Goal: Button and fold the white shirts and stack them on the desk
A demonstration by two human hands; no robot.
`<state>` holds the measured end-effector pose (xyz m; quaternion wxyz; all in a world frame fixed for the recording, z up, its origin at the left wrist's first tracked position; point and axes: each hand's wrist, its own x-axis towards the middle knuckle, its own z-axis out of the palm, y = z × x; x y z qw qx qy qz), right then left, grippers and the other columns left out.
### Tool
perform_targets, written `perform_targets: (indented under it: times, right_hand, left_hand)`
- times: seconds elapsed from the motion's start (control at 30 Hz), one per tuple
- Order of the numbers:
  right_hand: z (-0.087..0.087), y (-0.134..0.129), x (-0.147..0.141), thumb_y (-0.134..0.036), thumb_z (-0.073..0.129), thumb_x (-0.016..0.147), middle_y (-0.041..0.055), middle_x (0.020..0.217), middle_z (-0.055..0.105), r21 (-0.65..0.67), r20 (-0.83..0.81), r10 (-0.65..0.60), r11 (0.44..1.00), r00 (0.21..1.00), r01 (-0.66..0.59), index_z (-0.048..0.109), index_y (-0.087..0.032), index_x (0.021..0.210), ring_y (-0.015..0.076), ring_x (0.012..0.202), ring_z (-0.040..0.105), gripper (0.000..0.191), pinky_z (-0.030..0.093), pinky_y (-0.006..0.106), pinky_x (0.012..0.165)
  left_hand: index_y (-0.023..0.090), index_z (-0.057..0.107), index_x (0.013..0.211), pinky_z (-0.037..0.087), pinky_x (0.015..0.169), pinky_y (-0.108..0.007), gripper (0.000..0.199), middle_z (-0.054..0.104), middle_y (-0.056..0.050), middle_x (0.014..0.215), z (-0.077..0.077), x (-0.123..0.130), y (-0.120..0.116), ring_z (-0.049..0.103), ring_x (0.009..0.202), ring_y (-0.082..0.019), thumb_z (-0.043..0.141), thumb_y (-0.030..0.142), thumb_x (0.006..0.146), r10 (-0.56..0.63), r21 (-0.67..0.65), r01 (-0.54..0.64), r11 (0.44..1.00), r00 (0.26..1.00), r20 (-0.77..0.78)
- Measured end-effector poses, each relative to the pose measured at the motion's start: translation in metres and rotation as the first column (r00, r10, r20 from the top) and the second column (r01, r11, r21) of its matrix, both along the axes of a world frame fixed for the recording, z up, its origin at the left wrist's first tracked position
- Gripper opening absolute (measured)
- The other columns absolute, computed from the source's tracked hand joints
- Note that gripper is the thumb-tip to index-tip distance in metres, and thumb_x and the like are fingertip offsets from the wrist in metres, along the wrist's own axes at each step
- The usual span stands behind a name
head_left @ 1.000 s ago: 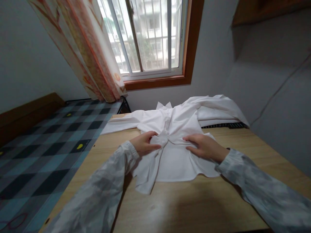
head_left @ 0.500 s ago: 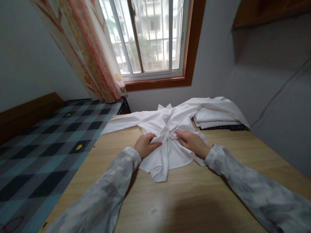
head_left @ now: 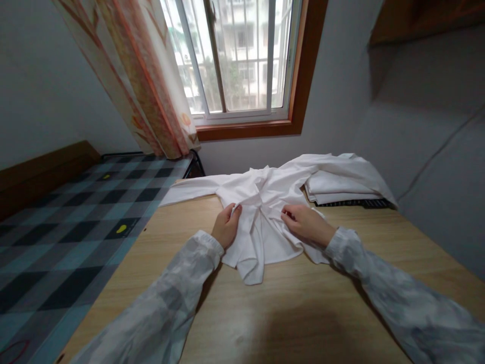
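A white long-sleeved shirt [head_left: 278,189] is spread on the wooden table with its collar toward the window and its front creased and gathered at the middle. One sleeve stretches left; the other runs right, across a folded white cloth stack [head_left: 337,187]. My left hand [head_left: 226,225] is closed on the shirt's left side edge, thumb on top. On the right part of the shirt, my right hand [head_left: 307,224] is closed, fingertips curled in and pinching the fabric. A narrow end of cloth hangs toward me between my hands.
The wooden table [head_left: 235,323] extends toward me. A black slotted object [head_left: 373,203] lies under the folded stack. To the left is a bed with a checked cover [head_left: 94,242]. Beyond the table are a barred window [head_left: 242,60] and a patterned curtain [head_left: 151,91].
My hands have moved apart from the gathered middle, the left one outward to the shirt's edge and the right one slightly rightward. The middle of the shirt now lies a little flatter.
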<state>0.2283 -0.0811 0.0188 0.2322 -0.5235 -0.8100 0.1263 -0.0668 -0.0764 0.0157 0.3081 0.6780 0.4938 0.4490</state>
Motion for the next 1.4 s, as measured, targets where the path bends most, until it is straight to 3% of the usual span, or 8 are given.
perform_targets:
  times: [0.17, 0.27, 0.37, 0.63, 0.77, 0.9, 1.07, 1.4]
  right_hand:
    - [0.010, 0.011, 0.006, -0.037, 0.063, 0.100, 0.0011, 0.073, 0.070, -0.159, -0.305, 0.038, 0.983, 0.952, -0.090, 0.073, -0.020, 0.091, 0.0166, 0.065, 0.057, 0.022, 0.037, 0.029, 0.062]
    - [0.007, 0.010, -0.004, -0.051, 0.066, 0.097, 0.0005, 0.073, 0.069, -0.185, -0.533, -0.015, 0.978, 0.846, -0.099, 0.074, -0.020, 0.094, 0.0160, 0.062, 0.055, 0.032, 0.037, 0.029, 0.058]
    - [0.001, -0.001, -0.022, -0.051, 0.071, 0.095, 0.0040, 0.085, 0.075, -0.122, -0.627, -0.009, 0.989, 0.779, -0.087, 0.075, -0.020, 0.091, 0.0184, 0.074, 0.063, 0.031, 0.047, 0.030, 0.066]
    - [-0.012, -0.037, -0.060, -0.036, 0.068, 0.100, 0.0042, 0.097, 0.079, 0.138, -0.491, 0.018, 0.989, 0.871, 0.057, 0.072, -0.025, 0.100, 0.0224, 0.087, 0.071, 0.011, 0.055, 0.033, 0.081]
    - [-0.013, -0.045, -0.063, -0.033, 0.068, 0.101, 0.0027, 0.093, 0.077, 0.151, -0.386, 0.037, 0.988, 0.922, 0.023, 0.070, -0.026, 0.104, 0.0222, 0.086, 0.073, 0.008, 0.053, 0.031, 0.077]
    - [-0.015, -0.043, -0.060, -0.033, 0.069, 0.102, 0.0016, 0.092, 0.078, 0.124, -0.423, 0.054, 0.992, 0.904, -0.001, 0.071, -0.026, 0.103, 0.0215, 0.085, 0.075, 0.007, 0.053, 0.031, 0.076]
    - [-0.015, -0.041, -0.058, -0.032, 0.073, 0.102, 0.0036, 0.099, 0.080, 0.193, -0.400, 0.083, 0.981, 0.913, -0.004, 0.073, -0.025, 0.102, 0.0231, 0.092, 0.074, 0.007, 0.053, 0.035, 0.085]
    - [-0.011, -0.043, -0.058, -0.024, 0.073, 0.100, 0.0034, 0.095, 0.077, 0.277, -0.348, 0.071, 0.960, 0.935, 0.030, 0.071, -0.025, 0.098, 0.0235, 0.092, 0.072, 0.003, 0.049, 0.037, 0.086]
  left_hand:
    - [0.017, 0.073, 0.094, 0.051, 0.072, -0.030, 0.056, 0.074, -0.003, 0.085, -0.003, 0.006, 0.002, 0.065, 0.078, -0.021, 0.061, 0.071, 0.097, -0.085, -0.154, 0.115, 0.981, 0.979, 0.188]
    - [0.014, 0.079, 0.103, 0.053, 0.073, -0.030, 0.057, 0.079, -0.005, 0.090, 0.002, 0.010, -0.005, 0.068, 0.080, -0.022, 0.080, 0.068, 0.084, -0.167, -0.187, 0.181, 0.965, 0.982, 0.090]
    - [0.013, 0.082, 0.101, 0.055, 0.079, -0.032, 0.053, 0.080, -0.005, 0.090, 0.006, 0.011, -0.009, 0.070, 0.082, -0.023, 0.085, 0.063, 0.082, -0.230, -0.187, 0.226, 0.956, 0.973, 0.003]
    - [0.012, 0.082, 0.106, 0.061, 0.083, -0.035, 0.055, 0.085, -0.011, 0.104, 0.005, 0.025, -0.020, 0.076, 0.094, -0.028, 0.081, 0.063, 0.086, -0.068, -0.172, 0.089, 0.981, 0.990, 0.128]
    - [0.011, 0.081, 0.110, 0.061, 0.084, -0.034, 0.056, 0.084, -0.011, 0.106, 0.002, 0.025, -0.020, 0.077, 0.094, -0.027, 0.077, 0.063, 0.089, -0.164, -0.226, 0.199, 0.954, 0.973, 0.164]
    - [0.010, 0.080, 0.110, 0.060, 0.082, -0.034, 0.053, 0.084, -0.010, 0.100, 0.001, 0.017, -0.016, 0.075, 0.087, -0.025, 0.082, 0.057, 0.085, -0.327, -0.253, 0.341, 0.905, 0.940, 0.096]
    - [0.011, 0.082, 0.106, 0.060, 0.081, -0.034, 0.051, 0.083, -0.009, 0.098, 0.003, 0.017, -0.018, 0.074, 0.087, -0.025, 0.080, 0.058, 0.087, -0.312, -0.210, 0.312, 0.926, 0.949, 0.037]
    - [0.012, 0.085, 0.101, 0.058, 0.074, -0.030, 0.051, 0.083, -0.007, 0.095, 0.002, 0.020, -0.020, 0.073, 0.082, -0.023, 0.082, 0.060, 0.085, -0.249, -0.204, 0.253, 0.946, 0.967, 0.045]
